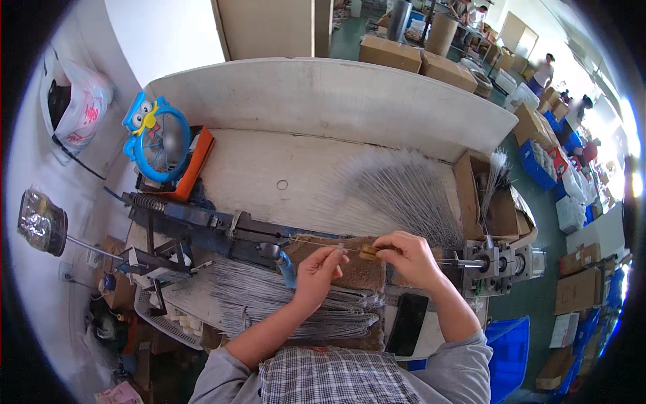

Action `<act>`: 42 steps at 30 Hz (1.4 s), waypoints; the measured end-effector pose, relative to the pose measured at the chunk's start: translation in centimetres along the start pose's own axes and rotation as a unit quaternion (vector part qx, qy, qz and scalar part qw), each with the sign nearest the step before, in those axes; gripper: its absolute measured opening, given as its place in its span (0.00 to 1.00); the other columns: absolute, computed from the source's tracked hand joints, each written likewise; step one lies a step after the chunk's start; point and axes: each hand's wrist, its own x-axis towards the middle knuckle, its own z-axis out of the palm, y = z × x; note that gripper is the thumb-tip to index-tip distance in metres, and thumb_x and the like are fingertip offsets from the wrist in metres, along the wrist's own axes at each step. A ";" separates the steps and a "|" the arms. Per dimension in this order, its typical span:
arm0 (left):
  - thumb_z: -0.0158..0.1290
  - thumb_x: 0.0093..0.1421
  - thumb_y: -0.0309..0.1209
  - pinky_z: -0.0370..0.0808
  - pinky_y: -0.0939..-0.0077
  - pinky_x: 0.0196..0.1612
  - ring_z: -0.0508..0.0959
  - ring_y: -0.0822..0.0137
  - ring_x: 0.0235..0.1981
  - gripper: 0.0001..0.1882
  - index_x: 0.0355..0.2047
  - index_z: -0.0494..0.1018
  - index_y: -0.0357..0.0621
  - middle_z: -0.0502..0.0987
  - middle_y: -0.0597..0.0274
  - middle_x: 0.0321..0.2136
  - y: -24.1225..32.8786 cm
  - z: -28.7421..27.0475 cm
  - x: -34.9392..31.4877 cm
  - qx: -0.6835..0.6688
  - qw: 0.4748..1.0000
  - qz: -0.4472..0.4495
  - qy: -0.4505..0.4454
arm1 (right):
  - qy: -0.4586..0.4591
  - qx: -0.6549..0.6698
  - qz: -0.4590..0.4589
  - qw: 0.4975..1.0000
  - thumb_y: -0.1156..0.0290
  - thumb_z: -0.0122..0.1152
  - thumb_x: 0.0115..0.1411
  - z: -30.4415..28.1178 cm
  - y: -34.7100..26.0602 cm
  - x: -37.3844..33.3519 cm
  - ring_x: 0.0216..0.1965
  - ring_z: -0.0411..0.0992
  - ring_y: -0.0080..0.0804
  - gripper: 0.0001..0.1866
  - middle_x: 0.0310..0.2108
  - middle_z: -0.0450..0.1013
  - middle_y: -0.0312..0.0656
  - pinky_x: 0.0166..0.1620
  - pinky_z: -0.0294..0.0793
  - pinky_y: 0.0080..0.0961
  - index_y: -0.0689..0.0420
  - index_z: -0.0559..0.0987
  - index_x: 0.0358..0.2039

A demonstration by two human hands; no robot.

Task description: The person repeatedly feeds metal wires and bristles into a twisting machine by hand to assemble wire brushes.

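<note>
A thin wire (308,241) runs from the dark metal clamp arm (259,229) on the left toward the motor spindle (474,263) on the right. My left hand (319,269) is closed in a pinch at the wire, with a small pale tuft (341,250) at its fingertips; exactly what it grips is too small to make out. Just right of it, my right hand (409,256) grips a small yellow-brown block (368,252) against the wire. Beneath both hands lies a brown, gritty board (360,269). Bundled wires (303,313) lie nearer me.
Loose wires (410,192) fan out at the back right, beside an open cardboard box (471,182). A black phone (408,324) lies near the front edge. At the left stand a blue fan (161,145) and a white basket (165,322); a blue bin (508,353) is at lower right.
</note>
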 end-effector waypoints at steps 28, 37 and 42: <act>0.50 0.65 0.35 0.67 0.85 0.27 0.70 0.79 0.21 0.12 0.33 0.75 0.39 0.74 0.68 0.21 2.0 -2.9 -1.1 -0.093 0.989 -0.030 0.110 | -0.014 -0.070 -0.069 0.995 0.66 0.61 0.54 7.1 -4.4 5.9 0.32 0.73 0.37 0.10 0.26 0.76 0.43 0.36 0.72 0.32 0.57 0.81 0.33; 0.37 0.68 0.49 0.71 0.70 0.43 0.76 0.69 0.35 0.23 0.39 0.71 0.42 0.76 0.64 0.33 2.1 -2.3 -0.1 -0.172 0.971 -0.057 0.154 | 0.118 -0.170 -0.174 0.963 0.63 0.67 0.48 8.6 -4.8 5.1 0.36 0.72 0.40 0.13 0.29 0.75 0.39 0.40 0.71 0.35 0.56 0.81 0.32; 0.43 0.67 0.39 0.71 0.72 0.44 0.75 0.71 0.38 0.13 0.38 0.71 0.43 0.75 0.65 0.37 1.3 -2.4 -0.3 -0.266 0.958 -0.027 0.105 | 0.187 -0.222 -0.185 0.939 0.64 0.68 0.43 10.3 -4.0 4.6 0.39 0.71 0.36 0.16 0.32 0.75 0.34 0.41 0.68 0.33 0.54 0.80 0.34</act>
